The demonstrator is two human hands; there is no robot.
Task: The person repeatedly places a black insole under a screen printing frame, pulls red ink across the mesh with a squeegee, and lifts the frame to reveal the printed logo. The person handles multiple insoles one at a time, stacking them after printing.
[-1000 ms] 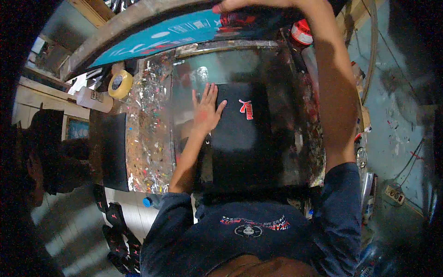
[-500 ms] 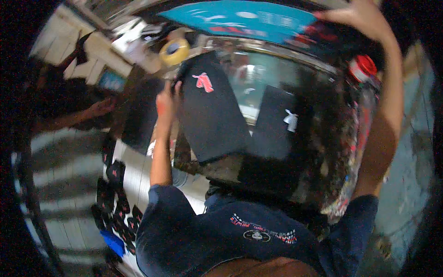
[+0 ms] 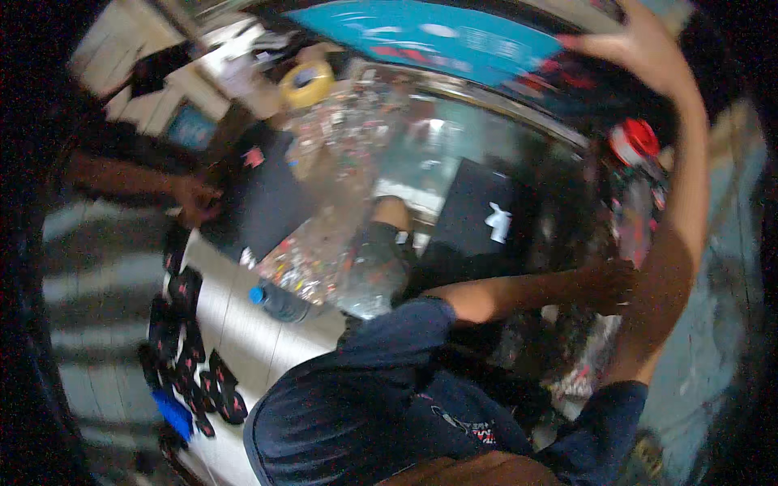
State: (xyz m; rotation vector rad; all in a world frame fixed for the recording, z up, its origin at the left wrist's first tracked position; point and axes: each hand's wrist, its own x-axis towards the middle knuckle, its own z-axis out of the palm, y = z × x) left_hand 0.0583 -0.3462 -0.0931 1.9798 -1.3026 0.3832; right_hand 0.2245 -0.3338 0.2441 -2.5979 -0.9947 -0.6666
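Note:
My right hand (image 3: 652,53) is raised at the upper right. It grips the corner of a tilted frame with a turquoise face (image 3: 438,39), its thumb stretched along the front edge; the fingertips are partly cut off. My left arm reaches across my body, so my left hand (image 3: 612,285) is at the right, in shadow beside my right forearm, its fingers not readable. A black flat piece with a white print (image 3: 474,215) lies in the middle of the work table. Another black piece with a red print (image 3: 271,190) lies at the left, beside another person's hand (image 3: 197,198).
A roll of yellowish tape (image 3: 308,85) stands at the back left. A red-and-white container (image 3: 634,142) is at the right. Colourful residue (image 3: 304,271) crusts the table surface. A blue-capped bottle (image 3: 279,301) and several black printed pieces (image 3: 190,324) are at the lower left.
My left hand has let go of the red-printed black piece and swung right across my body. That piece has moved left, near the other person's hand. My right hand stays on the frame.

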